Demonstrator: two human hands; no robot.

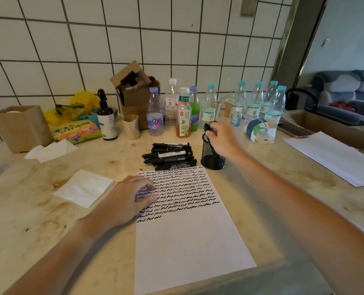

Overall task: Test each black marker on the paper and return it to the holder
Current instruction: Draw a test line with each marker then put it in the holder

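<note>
At one o'clock from the paper (189, 237), right hand (221, 138) is pinching a black marker (207, 127) over the mesh holder (212, 154); should be dropping it straight in, left hand (130, 199) lying flat, pinning the sheet, pile of markers (170, 155) waiting at twelve.

tea bottle (184, 116) cap label reads "东方树叶"; marker print is too small.
</note>
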